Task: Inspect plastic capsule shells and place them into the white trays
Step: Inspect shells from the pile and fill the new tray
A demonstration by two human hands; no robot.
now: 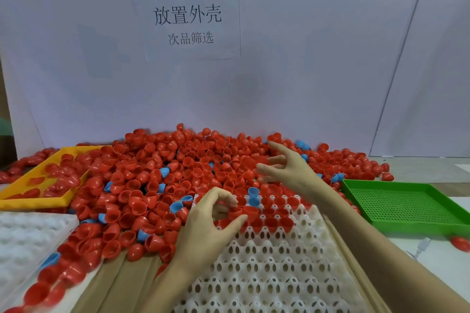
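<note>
Glossy smooth plastic was seen in the red shells [162,175], matt moulded plastic in the white tray [274,269], perforated plastic in the green tray [407,204]

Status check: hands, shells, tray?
Left hand pinching red shell over white tray. Right hand open above shell pile. Nothing blocking.

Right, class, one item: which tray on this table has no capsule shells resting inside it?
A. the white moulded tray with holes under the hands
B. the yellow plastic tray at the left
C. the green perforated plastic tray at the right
C: the green perforated plastic tray shows only its bare mesh floor, while the yellow plastic tray and the white moulded tray with holes both hold red plastic shells.
</note>
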